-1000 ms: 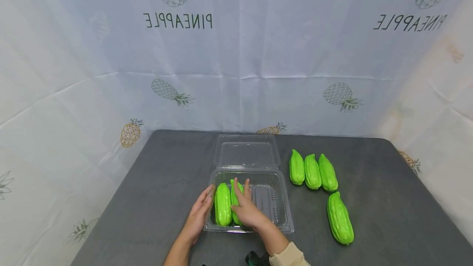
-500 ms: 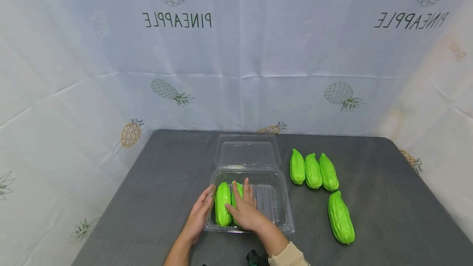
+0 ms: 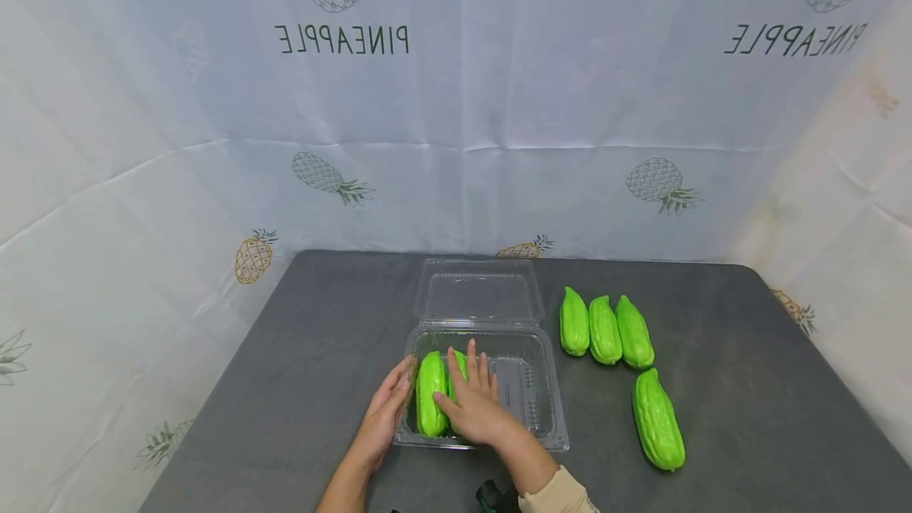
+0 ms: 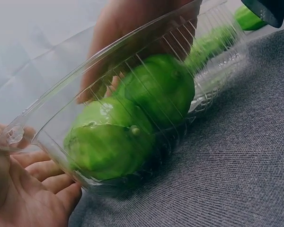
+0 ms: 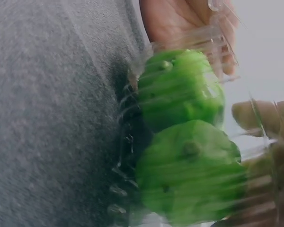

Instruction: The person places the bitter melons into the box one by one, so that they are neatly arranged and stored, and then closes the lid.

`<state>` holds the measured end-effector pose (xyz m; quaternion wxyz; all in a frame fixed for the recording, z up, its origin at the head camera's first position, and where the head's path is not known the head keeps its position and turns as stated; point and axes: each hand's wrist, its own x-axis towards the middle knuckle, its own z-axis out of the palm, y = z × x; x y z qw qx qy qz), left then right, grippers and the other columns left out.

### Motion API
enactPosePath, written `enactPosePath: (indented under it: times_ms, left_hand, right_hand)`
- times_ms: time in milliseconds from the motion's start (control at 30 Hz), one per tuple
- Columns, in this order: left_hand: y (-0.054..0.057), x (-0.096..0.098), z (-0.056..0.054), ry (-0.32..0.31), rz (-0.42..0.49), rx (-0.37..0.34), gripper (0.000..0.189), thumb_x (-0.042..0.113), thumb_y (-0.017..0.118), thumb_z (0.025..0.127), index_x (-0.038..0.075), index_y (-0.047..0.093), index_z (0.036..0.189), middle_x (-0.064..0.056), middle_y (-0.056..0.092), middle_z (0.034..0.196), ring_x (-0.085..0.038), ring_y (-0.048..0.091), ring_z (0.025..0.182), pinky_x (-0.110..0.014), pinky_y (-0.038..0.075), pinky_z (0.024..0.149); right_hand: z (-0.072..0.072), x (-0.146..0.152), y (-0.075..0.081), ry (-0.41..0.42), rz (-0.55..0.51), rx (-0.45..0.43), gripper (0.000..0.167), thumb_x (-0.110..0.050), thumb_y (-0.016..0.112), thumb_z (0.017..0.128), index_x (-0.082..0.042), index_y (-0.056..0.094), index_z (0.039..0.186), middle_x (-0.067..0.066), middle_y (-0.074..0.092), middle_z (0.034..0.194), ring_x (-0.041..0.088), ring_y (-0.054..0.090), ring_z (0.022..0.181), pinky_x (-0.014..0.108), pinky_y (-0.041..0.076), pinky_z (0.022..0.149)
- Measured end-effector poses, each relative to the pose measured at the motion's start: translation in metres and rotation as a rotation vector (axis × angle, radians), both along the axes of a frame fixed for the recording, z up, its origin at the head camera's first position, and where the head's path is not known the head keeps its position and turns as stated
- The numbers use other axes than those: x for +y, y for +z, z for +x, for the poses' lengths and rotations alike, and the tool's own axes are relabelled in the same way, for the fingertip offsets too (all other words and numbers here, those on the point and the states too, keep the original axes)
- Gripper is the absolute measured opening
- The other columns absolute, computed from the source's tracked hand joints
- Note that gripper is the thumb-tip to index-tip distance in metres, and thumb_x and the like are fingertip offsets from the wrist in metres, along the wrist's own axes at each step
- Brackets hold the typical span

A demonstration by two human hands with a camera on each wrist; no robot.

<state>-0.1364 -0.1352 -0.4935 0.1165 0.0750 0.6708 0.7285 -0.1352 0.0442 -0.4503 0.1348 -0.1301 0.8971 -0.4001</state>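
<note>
high forward-down head view, close low wrist views, box (image 3: pixel 509 386) in all

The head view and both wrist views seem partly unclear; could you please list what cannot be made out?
Head: the right hand hides much of the second green gourd in the clear container.
Head: the bottom edge cuts off a dark object, so I cannot identify it.
Left wrist: the left edge crops the left hand.
Right wrist: blur smears the clear container's wall.
</note>
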Motion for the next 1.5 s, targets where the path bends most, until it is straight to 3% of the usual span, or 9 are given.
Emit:
enactPosePath:
  times_ms: [267, 467, 600, 800, 1133, 1500]
  left_hand:
    - [-0.001, 0.001, 0.0, 0.0, -0.007, 0.006, 0.057, 0.029, 0.033, 0.102, -0.003, 0.016, 0.146, -0.022, 0.015, 0.154, -0.032, 0.01, 0.143, -0.001, 0.026, 0.098]
    - [0.0, 0.001, 0.0, 0.011, -0.025, 0.006, 0.057, 0.031, 0.033, 0.102, -0.002, 0.017, 0.146, -0.021, 0.016, 0.154, -0.032, 0.012, 0.143, -0.004, 0.026, 0.102]
    - [0.0, 0.002, 0.0, 0.019, -0.017, 0.006, 0.057, 0.03, 0.033, 0.102, -0.003, 0.017, 0.146, -0.022, 0.016, 0.154, -0.033, 0.012, 0.143, 0.0, 0.026, 0.097]
    - [0.0, 0.002, 0.001, 0.017, -0.013, 0.015, 0.057, 0.029, 0.033, 0.102, -0.004, 0.017, 0.146, -0.022, 0.015, 0.154, -0.034, 0.011, 0.143, 0.0, 0.026, 0.096]
    - [0.001, 0.003, 0.001, 0.014, -0.001, 0.006, 0.057, 0.028, 0.033, 0.102, -0.005, 0.016, 0.146, -0.023, 0.015, 0.153, -0.034, 0.01, 0.142, 0.0, 0.026, 0.096]
    - [0.002, 0.003, 0.001, 0.026, -0.012, -0.001, 0.058, 0.029, 0.034, 0.102, -0.004, 0.017, 0.146, -0.022, 0.016, 0.154, -0.034, 0.011, 0.143, 0.0, 0.026, 0.096]
  right_hand:
    - [-0.001, 0.009, -0.001, 0.009, -0.08, 0.004, 0.067, -0.03, 0.045, 0.098, 0.0, 0.013, 0.148, 0.029, -0.016, 0.151, 0.054, -0.011, 0.137, 0.074, 0.0, 0.102]
    - [0.0, 0.019, 0.007, 0.016, -0.139, -0.002, 0.067, -0.028, 0.045, 0.098, 0.002, 0.012, 0.148, 0.029, -0.017, 0.151, 0.053, -0.013, 0.136, 0.076, -0.001, 0.1]
    - [0.001, 0.029, 0.013, 0.001, -0.156, 0.012, 0.067, -0.026, 0.047, 0.098, 0.0, 0.012, 0.148, 0.027, -0.019, 0.151, 0.051, -0.016, 0.137, 0.076, 0.001, 0.099]
    - [0.004, 0.045, 0.023, -0.017, -0.155, 0.026, 0.064, -0.017, 0.045, 0.098, -0.004, 0.009, 0.15, 0.023, -0.023, 0.152, 0.046, -0.021, 0.138, 0.075, -0.001, 0.101]
    - [0.008, 0.07, 0.031, -0.061, -0.12, 0.022, 0.067, -0.025, 0.046, 0.099, -0.007, 0.008, 0.15, 0.018, -0.023, 0.153, 0.041, -0.025, 0.138, 0.074, -0.001, 0.102]
    - [0.007, 0.106, 0.021, -0.16, -0.07, 0.18, 0.068, -0.022, 0.046, 0.098, 0.001, 0.007, 0.148, 0.027, -0.015, 0.152, 0.05, -0.018, 0.137, 0.075, 0.001, 0.1]
